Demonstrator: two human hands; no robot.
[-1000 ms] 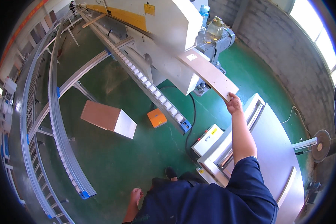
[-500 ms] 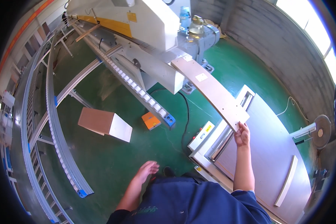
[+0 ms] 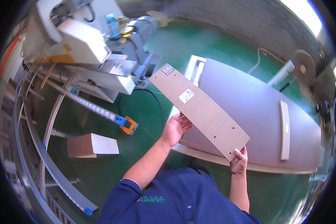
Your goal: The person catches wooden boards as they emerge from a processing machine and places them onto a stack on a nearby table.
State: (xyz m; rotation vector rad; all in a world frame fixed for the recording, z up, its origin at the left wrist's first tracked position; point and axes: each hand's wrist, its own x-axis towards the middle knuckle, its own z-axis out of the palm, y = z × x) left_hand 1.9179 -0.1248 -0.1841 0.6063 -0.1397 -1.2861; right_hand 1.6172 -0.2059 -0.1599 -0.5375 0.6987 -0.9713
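Observation:
A long beige-grey board (image 3: pixel 198 112) with small dark holes and two stickers hangs aslant in front of me. My right hand (image 3: pixel 239 162) pinches its near right corner, thumb on the top face and fingers beneath. At the board's lower left edge, my left hand (image 3: pixel 173 130) is palm up with its fingers apart and slightly curled. Whether those fingers touch the underside cannot be made out.
A large board-topped table (image 3: pixel 246 108) on the right bears a narrow strip (image 3: pixel 284 130). At left are a white machine (image 3: pixel 82 41), a roller rail (image 3: pixel 89 104), an orange piece (image 3: pixel 129 125), a box (image 3: pixel 93 145) and curved conveyor rails (image 3: pixel 59 175). A round disc (image 3: pixel 303 68) stands far right.
The board has come away from the machine and swung toward me in my right hand. My left hand has risen from near my waist to the board's edge. My view has turned right.

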